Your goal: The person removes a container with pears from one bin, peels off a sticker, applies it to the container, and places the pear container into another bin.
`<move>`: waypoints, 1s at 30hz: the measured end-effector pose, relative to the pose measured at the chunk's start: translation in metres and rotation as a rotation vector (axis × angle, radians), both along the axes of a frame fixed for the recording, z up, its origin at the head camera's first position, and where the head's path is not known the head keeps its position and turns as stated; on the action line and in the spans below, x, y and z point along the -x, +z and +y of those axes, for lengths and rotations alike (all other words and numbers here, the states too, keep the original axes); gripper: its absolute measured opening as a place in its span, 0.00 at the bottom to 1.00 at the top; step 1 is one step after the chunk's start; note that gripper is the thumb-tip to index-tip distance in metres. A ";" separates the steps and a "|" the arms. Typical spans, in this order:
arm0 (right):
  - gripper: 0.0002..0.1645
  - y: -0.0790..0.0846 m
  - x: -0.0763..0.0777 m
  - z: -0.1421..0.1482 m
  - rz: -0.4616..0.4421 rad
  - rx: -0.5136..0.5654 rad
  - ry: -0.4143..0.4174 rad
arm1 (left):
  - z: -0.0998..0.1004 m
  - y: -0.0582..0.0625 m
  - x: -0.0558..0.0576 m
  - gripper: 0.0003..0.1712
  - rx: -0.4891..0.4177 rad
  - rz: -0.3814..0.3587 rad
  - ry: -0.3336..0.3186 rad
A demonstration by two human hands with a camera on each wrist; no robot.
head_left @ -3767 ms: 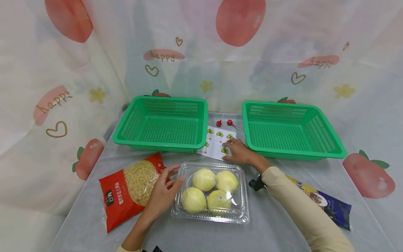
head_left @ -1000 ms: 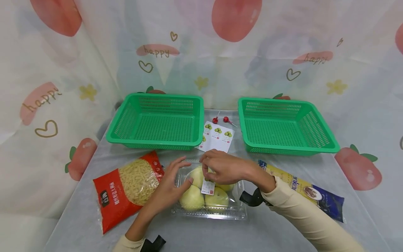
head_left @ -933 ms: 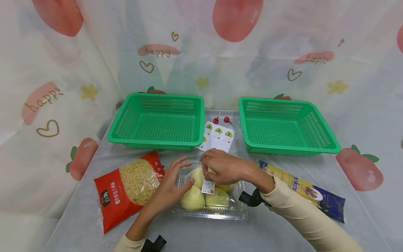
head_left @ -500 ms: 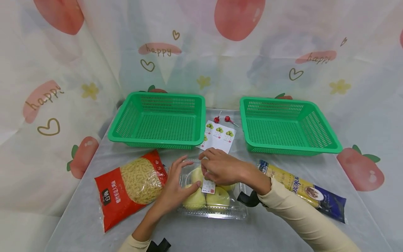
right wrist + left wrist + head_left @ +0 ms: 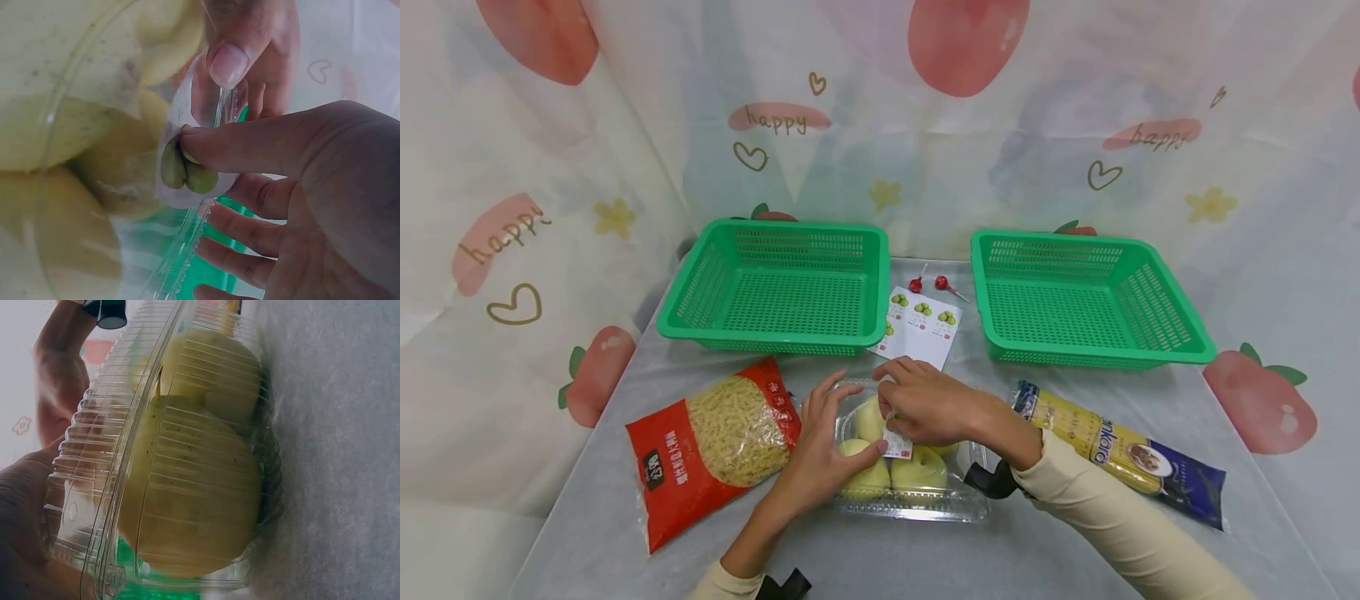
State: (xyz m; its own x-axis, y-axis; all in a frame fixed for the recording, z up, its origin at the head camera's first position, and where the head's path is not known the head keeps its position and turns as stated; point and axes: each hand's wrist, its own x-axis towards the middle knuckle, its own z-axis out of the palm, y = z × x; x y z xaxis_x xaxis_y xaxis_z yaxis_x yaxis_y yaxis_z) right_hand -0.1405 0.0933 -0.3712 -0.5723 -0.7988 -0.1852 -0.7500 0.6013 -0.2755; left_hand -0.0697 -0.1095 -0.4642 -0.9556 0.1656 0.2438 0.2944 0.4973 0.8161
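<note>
A clear plastic clamshell box (image 5: 925, 507) of several pale yellow-green round fruits (image 5: 917, 473) rests on the table in front of me. Over its lid, my right hand (image 5: 928, 402) pinches a white sticker (image 5: 898, 445) with a green fruit picture and small print. In the right wrist view the thumb lies across the picture on the sticker (image 5: 181, 197). My left hand (image 5: 820, 454) is at the box's left side, fingers spread and gently bent, thumb tip right at the sticker's left edge. The sticker sheet (image 5: 923, 343) lies behind the box, partly covered by my right hand.
Two green baskets, a left one (image 5: 775, 343) and a right one (image 5: 1097, 357), stand at the back. Two red lollipops, one (image 5: 916, 285) beside the other (image 5: 942, 282), lie between them. A red pasta bag (image 5: 677, 492) lies left, a yellow-blue packet (image 5: 1123, 454) right.
From the sheet, my right hand has come over the box with a sticker, and the sheet shows a bare spot. My left hand has shifted right, its thumb reaching the sticker.
</note>
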 end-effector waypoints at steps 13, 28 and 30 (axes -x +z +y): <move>0.19 -0.018 -0.006 0.013 0.018 0.172 -0.081 | 0.001 0.001 0.001 0.42 0.051 -0.028 -0.014; 0.24 -0.047 -0.034 0.048 0.372 0.228 -0.083 | -0.004 0.010 0.007 0.27 0.345 0.172 -0.141; 0.26 -0.050 -0.036 0.050 0.393 0.210 -0.081 | -0.004 0.011 0.007 0.29 0.379 0.162 -0.156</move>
State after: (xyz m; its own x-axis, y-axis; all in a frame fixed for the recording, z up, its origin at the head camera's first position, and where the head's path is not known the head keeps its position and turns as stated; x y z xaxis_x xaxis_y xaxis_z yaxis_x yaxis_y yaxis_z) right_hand -0.1042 0.1436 -0.4207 -0.6288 -0.7458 0.2201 -0.7751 0.6237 -0.1011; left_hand -0.0767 -0.1137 -0.4530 -0.8667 0.4112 0.2824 0.4984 0.6923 0.5218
